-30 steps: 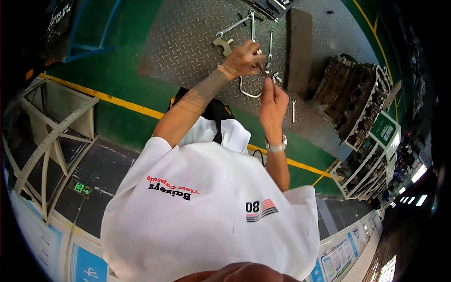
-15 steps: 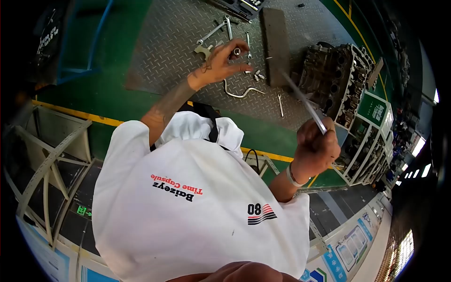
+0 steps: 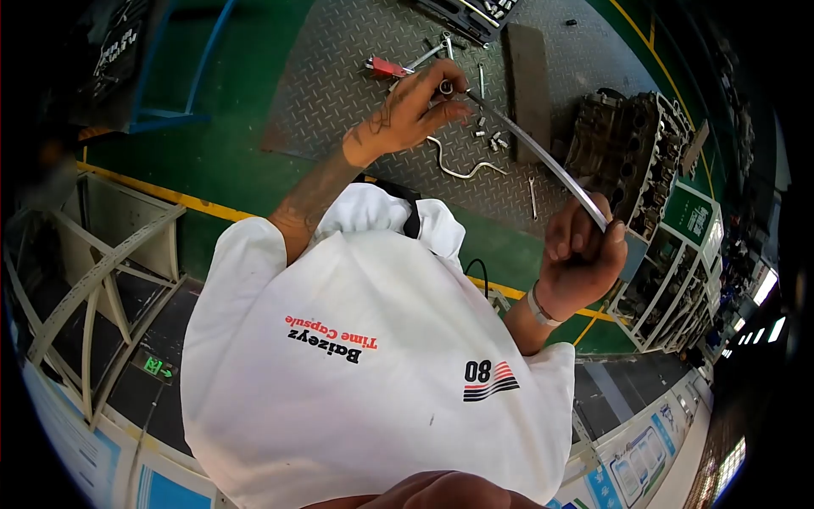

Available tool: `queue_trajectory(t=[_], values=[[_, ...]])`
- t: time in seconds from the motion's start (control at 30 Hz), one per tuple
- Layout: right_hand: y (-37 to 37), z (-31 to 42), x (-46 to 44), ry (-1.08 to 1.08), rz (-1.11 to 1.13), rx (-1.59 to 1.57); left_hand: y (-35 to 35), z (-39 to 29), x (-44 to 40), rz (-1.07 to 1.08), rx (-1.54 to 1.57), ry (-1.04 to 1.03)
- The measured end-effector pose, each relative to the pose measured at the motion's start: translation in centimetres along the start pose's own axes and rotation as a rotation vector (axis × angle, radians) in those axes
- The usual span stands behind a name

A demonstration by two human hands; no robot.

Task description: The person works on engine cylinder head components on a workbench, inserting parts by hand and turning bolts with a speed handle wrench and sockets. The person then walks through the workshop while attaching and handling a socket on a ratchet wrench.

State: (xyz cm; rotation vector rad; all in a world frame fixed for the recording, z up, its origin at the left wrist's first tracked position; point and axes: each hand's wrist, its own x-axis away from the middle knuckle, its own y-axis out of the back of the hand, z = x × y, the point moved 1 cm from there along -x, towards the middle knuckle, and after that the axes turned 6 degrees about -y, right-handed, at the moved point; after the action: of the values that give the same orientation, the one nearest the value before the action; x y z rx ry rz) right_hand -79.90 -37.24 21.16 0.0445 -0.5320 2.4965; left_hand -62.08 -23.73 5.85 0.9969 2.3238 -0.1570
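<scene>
My left hand is closed round a small round metal socket, its open ring facing up between thumb and fingers. My right hand grips the near end of a long, slim metal bar. The bar slants up and left, and its thin far end comes close to the socket. Whether the two touch, I cannot tell. Below the bar, several loose sockets, a bent metal rod and a small spanner lie on the tread-plate table.
A dark engine block stands at the table's right. Beside it lies a long dark slab. An open tool case is at the far edge, and a red object lies by the spanners behind my left hand.
The bar's far end has come up to the socket in my left hand. My left hand still holds the socket. The whole view has shifted slightly, moving the scene rightward.
</scene>
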Motion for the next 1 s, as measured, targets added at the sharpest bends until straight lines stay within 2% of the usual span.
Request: queue_trajectory(t=[0.07,0.17,0.23,0.4,0.57,0.7,0.77,0.8,0.87,0.93,1.0], values=[[-0.2,-0.1,0.2,0.002,-0.002,-0.026,0.2,-0.1,0.2,0.016,-0.029,0.077],[-0.5,-0.7,0.3,-0.086,0.002,-0.015,0.2,-1.0,0.2,0.044,-0.038,-0.004],[-0.8,-1.7,-0.1,0.007,-0.025,-0.02,0.2,-0.9,0.6,0.056,-0.022,-0.009],[-0.4,-2.2,0.1,-0.002,-0.086,-0.099,0.6,-0.4,1.0,0.012,-0.05,-0.065],[-0.9,-2.8,0.0,0.047,-0.163,-0.076,0.7,-0.8,1.5,-0.055,0.0,0.074],[-0.8,-3.3,-0.1,0.058,-0.211,-0.084,0.7,-0.8,1.6,-0.076,-0.078,0.052],[-0.8,-3.7,0.0,0.171,-0.165,0.236,0.6,-0.8,1.6,-0.092,-0.182,-0.051],[-0.7,-3.6,0.1,0.167,-0.169,0.235,0.5,-0.7,1.8,-0.088,-0.18,-0.047],[-0.9,-3.2,0.0,0.215,-0.009,0.841,0.4,0.0,2.2,-0.087,-0.176,0.073],[-0.7,-4.7,0.0,0.264,0.021,0.85,0.2,1.2,3.5,-0.103,-0.218,0.067],[-1.3,-5.0,-0.1,0.213,0.133,1.108,0.8,1.8,4.6,-0.122,-0.262,0.059]])
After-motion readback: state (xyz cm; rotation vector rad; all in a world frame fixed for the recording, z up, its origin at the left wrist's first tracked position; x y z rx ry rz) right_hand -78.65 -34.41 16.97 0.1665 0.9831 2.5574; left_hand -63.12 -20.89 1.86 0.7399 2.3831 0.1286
